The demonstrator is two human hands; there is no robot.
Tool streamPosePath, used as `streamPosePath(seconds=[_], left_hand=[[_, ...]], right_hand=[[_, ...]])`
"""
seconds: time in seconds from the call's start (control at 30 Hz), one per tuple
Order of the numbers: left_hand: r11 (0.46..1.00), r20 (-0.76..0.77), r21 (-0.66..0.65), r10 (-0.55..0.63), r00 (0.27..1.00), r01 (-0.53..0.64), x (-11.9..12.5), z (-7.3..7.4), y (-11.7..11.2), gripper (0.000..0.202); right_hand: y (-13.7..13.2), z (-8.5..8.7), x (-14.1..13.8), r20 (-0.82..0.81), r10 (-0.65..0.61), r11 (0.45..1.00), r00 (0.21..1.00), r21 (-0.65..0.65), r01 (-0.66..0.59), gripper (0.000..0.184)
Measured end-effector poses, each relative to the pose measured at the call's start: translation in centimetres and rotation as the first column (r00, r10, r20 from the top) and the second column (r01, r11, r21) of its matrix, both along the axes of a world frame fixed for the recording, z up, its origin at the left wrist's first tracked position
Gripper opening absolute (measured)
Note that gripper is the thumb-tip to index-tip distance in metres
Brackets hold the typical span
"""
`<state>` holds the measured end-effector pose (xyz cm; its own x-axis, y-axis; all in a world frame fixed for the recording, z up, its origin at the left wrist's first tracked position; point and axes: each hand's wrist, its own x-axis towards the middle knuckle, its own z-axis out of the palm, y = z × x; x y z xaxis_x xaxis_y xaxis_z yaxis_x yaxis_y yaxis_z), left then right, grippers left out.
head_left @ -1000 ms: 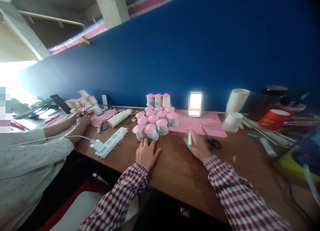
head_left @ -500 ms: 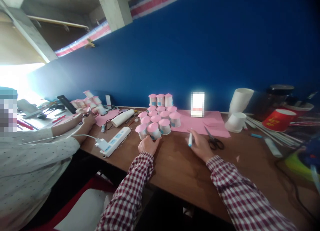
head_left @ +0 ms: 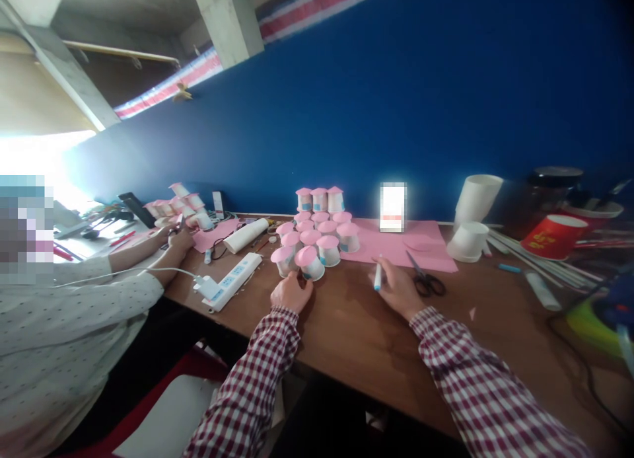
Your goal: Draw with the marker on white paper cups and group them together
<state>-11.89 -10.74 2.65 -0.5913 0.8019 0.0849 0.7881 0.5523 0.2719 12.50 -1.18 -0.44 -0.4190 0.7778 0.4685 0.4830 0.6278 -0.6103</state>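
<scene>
Left hand [head_left: 292, 293]: half curled, fingertips against the front cup [head_left: 310, 262] of the cluster on the table [head_left: 356, 339]; grip cannot be told.
Right hand [head_left: 400, 287]: closed round marker [head_left: 377, 277], scissors [head_left: 424, 281] just beside.
Change: left hand, flat a second ago, has curled; right hand unchanged.

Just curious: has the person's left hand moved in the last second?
Yes: the left hand has curled up and drawn nearer the front cup.
</scene>
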Motion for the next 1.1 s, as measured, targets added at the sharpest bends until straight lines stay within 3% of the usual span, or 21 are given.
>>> streamPosePath(seconds=[0.17, 0.37, 0.47, 0.53, 0.6, 0.67, 0.73, 0.8, 0.9, 1.1], left_hand=[[0.997, 0.078, 0.065, 0.038, 0.996, -0.043, 0.8, 0.3, 0.7, 0.069], [0.989, 0.146, 0.067, 0.124, 0.982, -0.135, 1.7, 1.0, 2.3, 0.076], [0.983, 0.214, 0.150, 0.072, 0.974, -0.105, 1.2, 0.4, 1.8, 0.068], [0.962, 0.333, 0.264, -0.027, 0.943, -0.066, 0.6, -0.2, 1.0, 0.061], [0.909, 0.509, 0.416, -0.236, 0.828, 0.003, 0.0, -0.8, 0.0, 0.061], [0.850, 0.642, 0.520, -0.456, 0.616, 0.088, -0.5, -1.2, -0.8, 0.063], [0.805, 0.702, 0.581, -0.570, 0.428, 0.119, -0.9, -1.3, -1.4, 0.064], [0.787, 0.727, 0.606, -0.608, 0.319, 0.119, -0.9, -1.2, -1.5, 0.063], [0.780, 0.741, 0.606, -0.624, 0.249, 0.153, -0.4, -0.8, -1.0, 0.066], [0.764, 0.723, 0.585, -0.643, 0.252, 0.270, 1.7, -0.4, 1.1, 0.070]], right_hand=[[-0.1, 0.2, 0.0, 0.002, 0.006, 1.000, 1.000, -0.005, -0.006, 0.040], [-0.2, 0.3, 0.1, 0.009, -0.002, 1.000, 1.000, 0.004, 0.002, 0.039], [-0.2, 0.3, 0.0, 0.016, -0.006, 1.000, 1.000, -0.015, 0.006, 0.039], [-0.1, 0.2, -0.1, 0.025, -0.022, 0.999, 0.999, -0.027, 0.022, 0.039], [0.0, 0.0, -0.2, 0.028, -0.036, 0.999, 0.999, -0.025, 0.037, 0.039], [0.1, -0.2, -0.2, 0.024, -0.039, 0.999, 0.999, -0.015, 0.039, 0.039], [0.1, -0.1, -0.3, 0.009, -0.040, 0.999, 0.999, -0.012, 0.040, 0.040], [-0.3, 0.3, -0.4, -0.016, -0.040, 0.999, 0.999, -0.025, 0.039, 0.040], [-1.2, 1.5, -0.7, -0.086, -0.003, 0.997, 0.996, -0.079, -0.004, 0.038], [-2.2, 2.9, -1.0, -0.273, 0.085, 0.978, 0.958, -0.162, -0.133, 0.037]])
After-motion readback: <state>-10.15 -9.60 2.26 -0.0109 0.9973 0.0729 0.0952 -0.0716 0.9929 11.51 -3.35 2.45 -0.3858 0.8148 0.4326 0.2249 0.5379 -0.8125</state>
